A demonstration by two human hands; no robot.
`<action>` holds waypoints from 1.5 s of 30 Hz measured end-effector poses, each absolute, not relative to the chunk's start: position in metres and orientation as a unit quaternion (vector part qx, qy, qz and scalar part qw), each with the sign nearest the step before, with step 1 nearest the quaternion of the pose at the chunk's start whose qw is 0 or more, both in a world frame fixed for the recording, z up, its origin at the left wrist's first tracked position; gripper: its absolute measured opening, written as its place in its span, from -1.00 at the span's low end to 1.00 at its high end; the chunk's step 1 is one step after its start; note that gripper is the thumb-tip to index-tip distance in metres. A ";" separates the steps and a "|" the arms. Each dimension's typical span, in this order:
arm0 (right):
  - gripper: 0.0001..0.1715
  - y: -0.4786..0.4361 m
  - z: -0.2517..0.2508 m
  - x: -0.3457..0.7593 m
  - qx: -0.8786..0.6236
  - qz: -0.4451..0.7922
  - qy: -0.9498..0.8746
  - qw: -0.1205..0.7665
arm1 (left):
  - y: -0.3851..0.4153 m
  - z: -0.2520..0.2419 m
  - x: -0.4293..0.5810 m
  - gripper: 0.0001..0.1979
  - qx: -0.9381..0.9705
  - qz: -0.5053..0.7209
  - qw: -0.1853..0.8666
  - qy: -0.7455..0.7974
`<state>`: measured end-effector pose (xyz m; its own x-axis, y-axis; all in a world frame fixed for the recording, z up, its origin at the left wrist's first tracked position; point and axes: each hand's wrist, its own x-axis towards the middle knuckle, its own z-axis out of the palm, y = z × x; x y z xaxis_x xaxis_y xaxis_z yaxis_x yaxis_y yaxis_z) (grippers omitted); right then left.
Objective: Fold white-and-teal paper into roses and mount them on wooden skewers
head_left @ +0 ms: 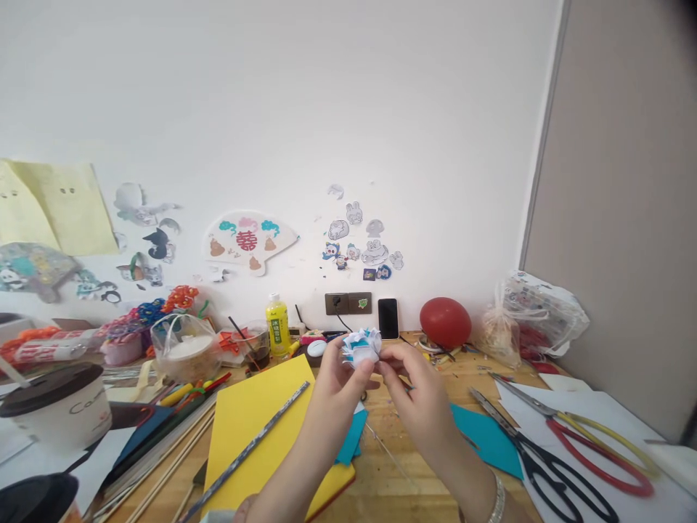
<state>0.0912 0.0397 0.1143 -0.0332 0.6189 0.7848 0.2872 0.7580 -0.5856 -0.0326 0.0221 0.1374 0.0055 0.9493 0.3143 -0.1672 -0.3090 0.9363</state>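
A small ruffled flower of white and blue paper (pixel 361 346) is held up over the table between my two hands. My left hand (pixel 340 381) wraps round its left and lower side, thumb laid across the front. At the flower's right edge, the thumb and fingertips of my right hand (pixel 409 378) pinch together on its petals. Whether a stem or wire runs beneath it is hidden by my fingers. Under my wrists lie a yellow paper pad (pixel 255 428) with a patterned grey stick (pixel 255 443) across it, and blue paper pieces (pixel 351 439).
Black-handled scissors (pixel 549 465) and red-and-yellow-handled scissors (pixel 599 443) lie at right on white paper. Along the wall stand a yellow bottle (pixel 278 327), a phone (pixel 388 319) and a red balloon (pixel 445 322). A lidded cup (pixel 59 407) stands at left near wooden sticks (pixel 171 465).
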 end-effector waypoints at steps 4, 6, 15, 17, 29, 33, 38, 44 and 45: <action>-0.89 0.040 0.113 0.090 -0.313 0.136 -0.702 0.625 | 0.020 0.138 -0.029 -0.46 0.510 0.618 0.468 0.372; -0.89 0.039 0.113 0.089 -0.308 0.132 -0.701 0.629 | 0.020 0.137 -0.027 -0.47 0.503 0.626 0.466 0.371; -0.86 0.037 0.111 0.092 -0.286 0.047 -0.714 0.637 | 0.016 0.130 -0.022 -0.46 0.508 0.653 0.444 0.344; -0.88 0.037 0.112 0.094 -0.292 0.042 -0.717 0.631 | 0.014 0.131 -0.023 -0.48 0.514 0.647 0.438 0.355; -0.87 0.037 0.121 0.099 -0.247 -0.078 -0.762 0.593 | 0.015 0.141 -0.042 -0.50 0.593 0.598 0.363 0.399; -0.85 0.037 0.124 0.100 -0.218 -0.134 -0.774 0.580 | 0.017 0.144 -0.051 -0.65 0.648 0.570 0.311 0.398; -0.87 0.038 0.126 0.102 -0.216 -0.152 -0.777 0.571 | 0.016 0.148 -0.052 -0.69 0.620 0.593 0.331 0.394; -0.87 0.035 0.130 0.104 -0.233 -0.148 -0.780 0.562 | 0.012 0.153 -0.053 -0.68 0.600 0.608 0.342 0.393; -0.87 0.034 0.130 0.104 -0.231 -0.149 -0.780 0.562 | 0.011 0.152 -0.054 -0.67 0.598 0.606 0.351 0.391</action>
